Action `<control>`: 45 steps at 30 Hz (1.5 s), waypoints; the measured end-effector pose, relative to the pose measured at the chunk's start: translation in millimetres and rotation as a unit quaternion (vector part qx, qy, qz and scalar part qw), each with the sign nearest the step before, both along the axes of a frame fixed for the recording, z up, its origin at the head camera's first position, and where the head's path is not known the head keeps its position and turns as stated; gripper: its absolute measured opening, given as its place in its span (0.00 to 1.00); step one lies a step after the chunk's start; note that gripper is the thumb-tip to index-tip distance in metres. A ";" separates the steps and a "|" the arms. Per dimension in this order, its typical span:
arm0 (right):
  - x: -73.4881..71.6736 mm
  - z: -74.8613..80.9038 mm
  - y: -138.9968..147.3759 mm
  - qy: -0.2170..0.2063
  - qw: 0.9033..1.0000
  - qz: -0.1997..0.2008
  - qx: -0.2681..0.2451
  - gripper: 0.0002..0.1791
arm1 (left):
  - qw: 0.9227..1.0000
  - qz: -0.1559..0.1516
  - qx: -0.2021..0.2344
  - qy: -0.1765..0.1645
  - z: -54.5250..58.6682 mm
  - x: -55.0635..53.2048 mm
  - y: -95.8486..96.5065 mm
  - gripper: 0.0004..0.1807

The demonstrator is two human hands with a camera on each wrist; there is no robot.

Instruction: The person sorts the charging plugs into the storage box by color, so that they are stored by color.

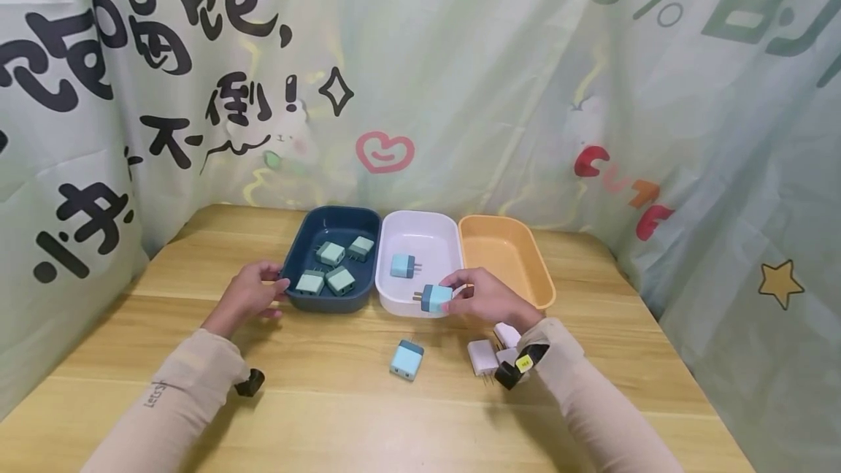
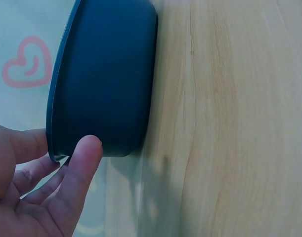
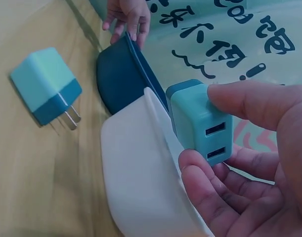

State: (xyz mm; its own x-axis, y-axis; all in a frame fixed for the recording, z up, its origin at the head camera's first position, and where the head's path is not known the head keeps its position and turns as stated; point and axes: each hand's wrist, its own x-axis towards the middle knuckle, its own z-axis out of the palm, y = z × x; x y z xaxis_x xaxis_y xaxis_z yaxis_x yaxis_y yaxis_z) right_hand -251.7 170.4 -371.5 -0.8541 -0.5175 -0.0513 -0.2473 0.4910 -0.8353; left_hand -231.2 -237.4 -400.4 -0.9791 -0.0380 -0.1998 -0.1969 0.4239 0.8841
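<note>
My right hand [image 1: 482, 293] pinches a light blue USB charger [image 1: 435, 298] over the near edge of the white tray [image 1: 393, 307]. In the right wrist view, the held charger [image 3: 199, 121] shows two USB slots. Another blue charger [image 1: 403, 266] lies inside that tray, and one more [image 1: 406, 360] lies on the table in front. My left hand [image 1: 252, 290] grips the left rim of the navy tray [image 1: 333, 303], its fingers [image 2: 81, 163] on both sides of the edge. Several pale green chargers [image 1: 331, 254] lie in the navy tray.
An orange tray [image 1: 502, 254] stands right of the white one. Several pale lilac chargers [image 1: 482, 358] lie on the wooden table [image 1: 368, 422] beneath my right wrist, partly hidden. A printed curtain [image 1: 460, 93] hangs behind the table and along both sides.
</note>
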 end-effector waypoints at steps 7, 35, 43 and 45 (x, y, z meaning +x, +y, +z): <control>-7.1 3.6 -5.0 0.003 1.000 -0.021 0.014 0.16 | 1.000 0.001 0.001 -0.001 -0.5 0.8 0.8 0.26; -50.9 11.8 -17.9 -0.036 0.996 -0.077 0.017 0.21 | 1.000 0.005 0.001 -0.011 0.9 -1.5 0.0 0.27; -65.9 8.3 -22.1 -0.048 0.995 -0.089 0.016 0.23 | 1.000 0.006 -0.001 -0.013 1.0 -1.8 0.4 0.26; -69.3 7.0 -22.7 -0.053 0.994 -0.094 0.018 0.24 | 1.000 0.006 -0.001 -0.012 1.0 -1.0 0.6 0.26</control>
